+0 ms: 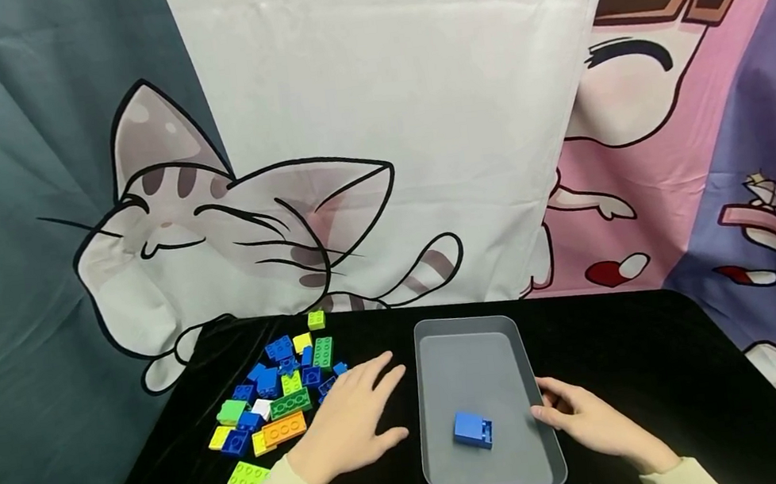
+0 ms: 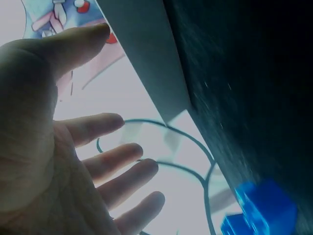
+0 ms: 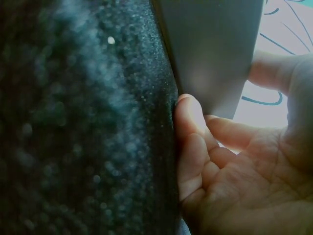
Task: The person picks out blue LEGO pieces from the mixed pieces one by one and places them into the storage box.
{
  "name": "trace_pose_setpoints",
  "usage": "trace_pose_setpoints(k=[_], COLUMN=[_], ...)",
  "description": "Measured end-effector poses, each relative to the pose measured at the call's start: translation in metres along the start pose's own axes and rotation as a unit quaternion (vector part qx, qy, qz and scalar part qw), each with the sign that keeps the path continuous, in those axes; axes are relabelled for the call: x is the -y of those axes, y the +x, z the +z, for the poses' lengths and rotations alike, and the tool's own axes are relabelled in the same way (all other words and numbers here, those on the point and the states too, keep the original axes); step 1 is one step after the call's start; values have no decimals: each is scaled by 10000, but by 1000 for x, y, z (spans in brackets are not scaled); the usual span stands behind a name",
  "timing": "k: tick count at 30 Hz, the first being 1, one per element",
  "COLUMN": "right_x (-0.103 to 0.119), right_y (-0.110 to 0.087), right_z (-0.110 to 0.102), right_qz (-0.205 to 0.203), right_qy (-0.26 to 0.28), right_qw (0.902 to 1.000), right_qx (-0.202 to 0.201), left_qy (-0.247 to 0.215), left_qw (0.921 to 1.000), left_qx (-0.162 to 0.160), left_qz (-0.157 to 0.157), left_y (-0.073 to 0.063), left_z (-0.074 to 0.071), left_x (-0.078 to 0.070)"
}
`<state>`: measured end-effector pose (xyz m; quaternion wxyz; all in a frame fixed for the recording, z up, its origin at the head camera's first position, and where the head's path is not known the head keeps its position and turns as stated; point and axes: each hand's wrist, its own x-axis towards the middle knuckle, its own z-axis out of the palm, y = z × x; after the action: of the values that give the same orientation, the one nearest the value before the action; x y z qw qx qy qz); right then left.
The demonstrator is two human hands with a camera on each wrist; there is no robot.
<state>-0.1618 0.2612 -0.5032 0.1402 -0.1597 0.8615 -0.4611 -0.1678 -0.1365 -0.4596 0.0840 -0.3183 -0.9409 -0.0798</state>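
Observation:
A grey tray (image 1: 476, 368) lies on the black cloth, and one blue building brick (image 1: 472, 430) sits inside it toward the near end. My right hand (image 1: 584, 419) grips the tray's right rim. In the right wrist view its thumb (image 3: 274, 71) is over the wall, with curled fingers (image 3: 190, 117) on the outside. My left hand (image 1: 350, 418) is between the brick pile and the tray, fingers spread and holding nothing. Left of it lie loose building bricks, among them an orange brick (image 1: 284, 428), a dark green brick (image 1: 291, 403) and a lime brick (image 1: 248, 477).
Black cloth (image 1: 608, 345) covers the table. Behind it hangs a printed curtain (image 1: 402, 112) with a cartoon cat. A lime brick (image 1: 316, 320) lies at the table's back edge. Several blue, yellow and green bricks crowd the left side.

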Motion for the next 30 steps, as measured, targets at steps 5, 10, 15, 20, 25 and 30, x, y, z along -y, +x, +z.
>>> trace_pose_setpoints(k=[5,10,15,20,25,30], right_x=[1,3,5,4,1,0], right_y=[-1,-2,-3,-3,-3,-2], right_z=[1,1,1,1,0,-1], right_qz=[22,15,-9,-24,-81,-88], right_qy=[-13,-83,-118,-96,-102,-79], right_qw=[10000,10000,9999,9999,9999,9999], right_qx=[-9,-15,-37,-30,-49,-48], left_qy=[102,378,639,849,1102,1087], left_qw=[9996,9978,9949,9915,9877,9873], left_qx=[-174,-399,-575,-813,-861,-813], left_qz=[-214,-365,-531,-564,-704,-825], left_y=[-7,-14,-18,-20,-22,-22], left_z=[1,3,6,7,8,9], left_x=[17,34,48,57,62,65])
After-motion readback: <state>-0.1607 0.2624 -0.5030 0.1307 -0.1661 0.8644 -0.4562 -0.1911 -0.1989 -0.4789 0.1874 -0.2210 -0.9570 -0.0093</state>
